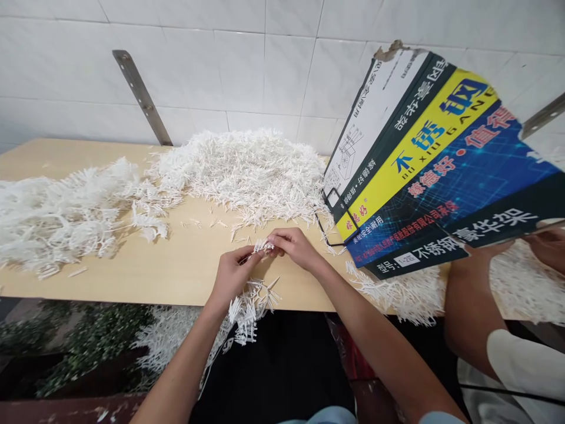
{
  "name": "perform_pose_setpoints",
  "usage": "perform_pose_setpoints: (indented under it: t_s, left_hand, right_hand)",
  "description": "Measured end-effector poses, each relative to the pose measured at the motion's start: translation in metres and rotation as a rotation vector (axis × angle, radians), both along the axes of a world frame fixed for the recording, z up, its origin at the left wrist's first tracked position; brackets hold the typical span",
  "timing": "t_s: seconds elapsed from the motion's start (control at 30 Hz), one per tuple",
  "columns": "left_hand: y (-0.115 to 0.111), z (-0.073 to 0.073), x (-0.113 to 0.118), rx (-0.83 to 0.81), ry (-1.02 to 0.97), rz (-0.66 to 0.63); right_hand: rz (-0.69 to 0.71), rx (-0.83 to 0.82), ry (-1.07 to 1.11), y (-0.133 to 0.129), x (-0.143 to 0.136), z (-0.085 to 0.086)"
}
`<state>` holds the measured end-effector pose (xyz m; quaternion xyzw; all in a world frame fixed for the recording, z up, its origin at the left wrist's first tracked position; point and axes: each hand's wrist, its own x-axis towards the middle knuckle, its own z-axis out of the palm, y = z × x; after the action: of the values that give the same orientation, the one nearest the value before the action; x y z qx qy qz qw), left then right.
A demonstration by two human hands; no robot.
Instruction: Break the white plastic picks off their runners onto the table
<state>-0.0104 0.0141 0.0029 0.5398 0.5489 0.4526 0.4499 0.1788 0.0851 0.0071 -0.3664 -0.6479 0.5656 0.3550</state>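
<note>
Near the front middle of the wooden table (pixel 189 274), my left hand (pixel 236 268) and my right hand (pixel 293 246) meet with their fingertips pinched on a small bunch of thin white pieces (pixel 263 246). Beneath my left wrist, a branching strand of white pieces (pixel 245 312) hangs over the table's edge. Behind my hands lies a large heap of loose white pieces (pixel 247 168), with a few scattered in front of it. A second pile (pixel 66 215), made of branching white clusters, covers the table's left part.
A torn printed cardboard box (pixel 424 159) stands tilted at the right, with a black wire loop (pixel 326 232) by its corner. Beyond it are another person's arms (pixel 472 300) and more white pieces (pixel 410 294). Leafy plants (pixel 97 341) show below the table at left.
</note>
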Motion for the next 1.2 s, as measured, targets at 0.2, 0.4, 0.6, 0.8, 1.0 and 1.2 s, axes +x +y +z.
perform_pose_setpoints:
  t_s: [0.2,0.4,0.6,0.8,1.0,1.2]
  left_hand:
    - [-0.001,0.003,-0.002,0.019,0.188,-0.126]
    - [-0.001,0.008,-0.001,0.035,0.38,-0.238]
    - [0.0,0.007,-0.007,0.006,0.288,-0.254]
    - [0.003,0.003,-0.005,-0.023,0.158,-0.116]
    - [0.005,0.004,0.001,-0.01,0.197,-0.105]
    - [0.006,0.005,0.003,0.008,0.176,-0.113]
  right_hand:
    - [0.122,0.099,-0.063,-0.005,0.003,0.008]
    - [0.084,0.137,-0.101,-0.002,0.003,0.0]
    - [-0.393,-0.097,0.35,0.013,0.004,-0.014]
    - [-0.233,0.149,0.076,0.003,-0.004,-0.005]
    - [-0.032,0.21,-0.186,-0.007,-0.003,-0.002]
    - [-0.356,0.193,-0.023,0.001,-0.002,-0.016]
